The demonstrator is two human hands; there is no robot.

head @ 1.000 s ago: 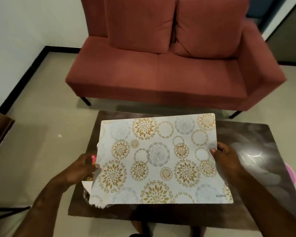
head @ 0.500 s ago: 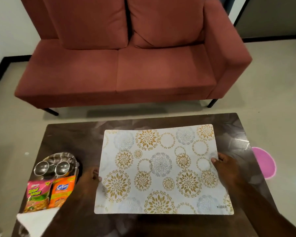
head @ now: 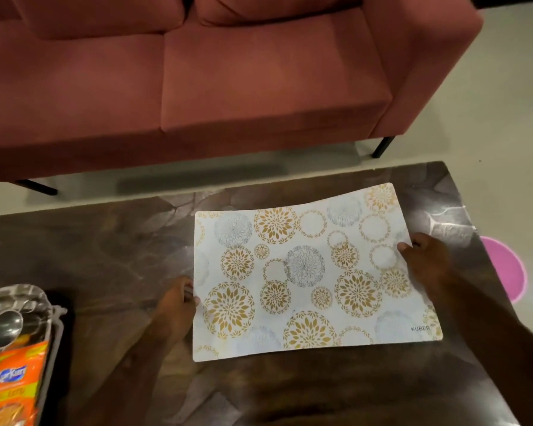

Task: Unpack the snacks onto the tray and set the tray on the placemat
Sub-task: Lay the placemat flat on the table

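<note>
A white placemat [head: 308,272] printed with gold and grey flower circles lies on the right half of the dark table [head: 105,241], its far right corner slightly raised. My left hand [head: 176,298] pinches its left edge. My right hand [head: 425,256] grips its right edge, thumb on top. At the table's near left corner sits a shiny steel tray [head: 22,295] with a small steel bowl [head: 2,329] and an orange snack packet [head: 13,382] on it, partly cut off by the frame's edge.
A red two-seat sofa [head: 197,72] stands just beyond the table's far edge. A round pink object [head: 505,265] lies on the pale floor to the right of the table.
The placemat has come down from in front of me onto the table and shifted right with both hands still on it. The view swung, so the tray now shows at the left.
</note>
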